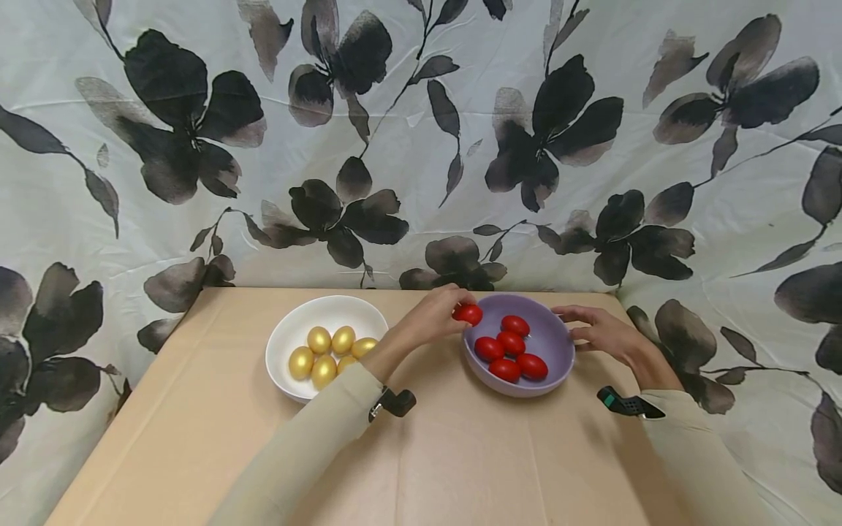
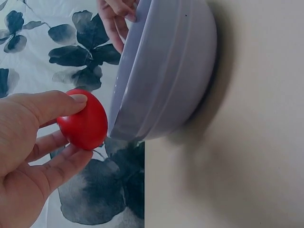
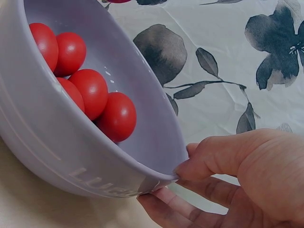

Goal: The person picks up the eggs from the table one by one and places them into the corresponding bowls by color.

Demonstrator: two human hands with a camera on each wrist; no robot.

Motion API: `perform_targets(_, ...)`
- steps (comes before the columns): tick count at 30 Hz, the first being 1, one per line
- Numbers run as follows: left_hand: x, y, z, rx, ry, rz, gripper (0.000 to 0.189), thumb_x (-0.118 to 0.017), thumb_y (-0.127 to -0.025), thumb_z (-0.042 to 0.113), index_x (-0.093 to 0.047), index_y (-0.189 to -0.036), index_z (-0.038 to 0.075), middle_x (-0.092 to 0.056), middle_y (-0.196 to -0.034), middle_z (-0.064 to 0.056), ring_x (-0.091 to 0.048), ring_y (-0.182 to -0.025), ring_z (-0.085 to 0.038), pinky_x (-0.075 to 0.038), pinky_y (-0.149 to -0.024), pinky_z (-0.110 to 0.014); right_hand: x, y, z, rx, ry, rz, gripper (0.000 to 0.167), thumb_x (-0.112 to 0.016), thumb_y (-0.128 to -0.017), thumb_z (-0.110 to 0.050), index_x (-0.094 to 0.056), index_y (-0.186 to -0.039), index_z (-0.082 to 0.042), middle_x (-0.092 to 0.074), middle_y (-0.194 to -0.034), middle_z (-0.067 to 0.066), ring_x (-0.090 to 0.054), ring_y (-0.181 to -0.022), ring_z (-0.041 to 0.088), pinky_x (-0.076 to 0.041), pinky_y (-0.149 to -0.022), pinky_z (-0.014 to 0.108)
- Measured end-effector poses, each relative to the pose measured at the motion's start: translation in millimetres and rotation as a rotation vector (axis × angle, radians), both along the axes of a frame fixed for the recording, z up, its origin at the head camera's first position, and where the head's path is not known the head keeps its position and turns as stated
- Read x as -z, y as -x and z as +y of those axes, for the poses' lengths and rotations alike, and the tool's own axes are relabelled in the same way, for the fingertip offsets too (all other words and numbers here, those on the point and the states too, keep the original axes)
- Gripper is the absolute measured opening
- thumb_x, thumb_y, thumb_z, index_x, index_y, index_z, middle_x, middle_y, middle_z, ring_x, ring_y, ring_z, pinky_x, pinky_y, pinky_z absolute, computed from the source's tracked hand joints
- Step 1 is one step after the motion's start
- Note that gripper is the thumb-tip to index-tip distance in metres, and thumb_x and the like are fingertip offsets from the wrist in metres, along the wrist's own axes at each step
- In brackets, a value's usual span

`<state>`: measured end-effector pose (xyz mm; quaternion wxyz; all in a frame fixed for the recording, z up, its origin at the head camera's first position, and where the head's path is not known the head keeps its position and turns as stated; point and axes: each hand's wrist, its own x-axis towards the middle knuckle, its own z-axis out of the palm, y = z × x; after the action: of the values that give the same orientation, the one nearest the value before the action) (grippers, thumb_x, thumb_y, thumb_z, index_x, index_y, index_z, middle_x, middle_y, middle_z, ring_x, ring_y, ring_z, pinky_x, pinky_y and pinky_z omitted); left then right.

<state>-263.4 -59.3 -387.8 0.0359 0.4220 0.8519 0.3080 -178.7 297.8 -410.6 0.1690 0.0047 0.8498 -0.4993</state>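
My left hand (image 1: 442, 315) pinches a red egg (image 1: 468, 315) between thumb and fingertips. It holds the egg beside the left rim of a purple bowl (image 1: 485, 381), a little above that edge. In the left wrist view the red egg (image 2: 84, 119) overlaps the bowl's edge, with the thumb across its top. Several more red eggs (image 3: 88, 94) lie inside the bowl. On the bowl's right side my right hand (image 1: 601, 334) holds the rim, thumb at the top edge and fingers along the outer wall, as the right wrist view shows.
Left of the purple bowl stands a white bowl (image 1: 279, 343) with several gold eggs (image 1: 324, 371) in it, partly behind my left forearm. Both bowls stand on a light wooden table (image 1: 460, 467). A floral cloth (image 1: 421, 146) hangs behind the table.
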Motion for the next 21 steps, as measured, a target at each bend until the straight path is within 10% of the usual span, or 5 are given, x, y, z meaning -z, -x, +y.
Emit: perform_targets(21, 4.3, -6.3, 28.2, 0.092, 0.031, -0.026, 0.035, -0.078, -0.089, 0.013, -0.071, -0.122, 0.006, -0.070, -0.117, -0.005, -0.060, -0.106, -0.017, -0.051, -0.092, -0.019, -2.3, -0.4, -1.6, -0.001, 0.000, -0.006, 0.059, -0.057, -0.096, -0.002, -0.042, -0.153, -0.004, -0.040, -0.152, 0.029, -0.046, -0.134, 0.048, -0.053, -0.095, 0.056)
